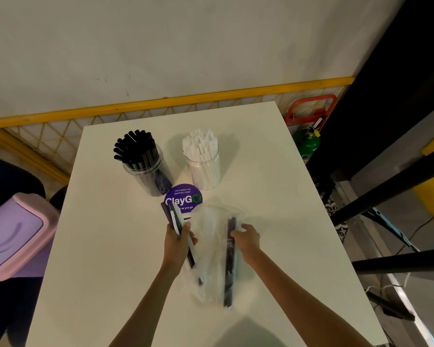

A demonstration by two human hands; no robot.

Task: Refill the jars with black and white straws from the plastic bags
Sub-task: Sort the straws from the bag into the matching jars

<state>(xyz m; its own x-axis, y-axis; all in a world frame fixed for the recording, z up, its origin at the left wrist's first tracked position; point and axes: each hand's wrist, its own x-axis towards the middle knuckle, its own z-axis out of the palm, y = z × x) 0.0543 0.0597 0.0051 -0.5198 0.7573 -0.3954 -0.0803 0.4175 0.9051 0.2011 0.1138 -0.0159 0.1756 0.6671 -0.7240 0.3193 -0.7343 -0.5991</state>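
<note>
Two clear jars stand at the back of the white table [273, 196]. The left jar [148, 171] is full of black straws, the right jar [204, 169] of white straws. My left hand [178, 240] grips a small bundle of black and white straws [174, 216] that points toward the jars. A clear plastic bag [211, 251] lies in front of me with more straws inside. My right hand [246, 237] pinches a black straw [230, 261] at the bag's right side.
A round purple ClayGo sticker [184, 199] lies on the table between the jars and my hands. A pink and purple bin [13, 234] stands left of the table. A green cylinder [308, 144] and dark beams are on the right.
</note>
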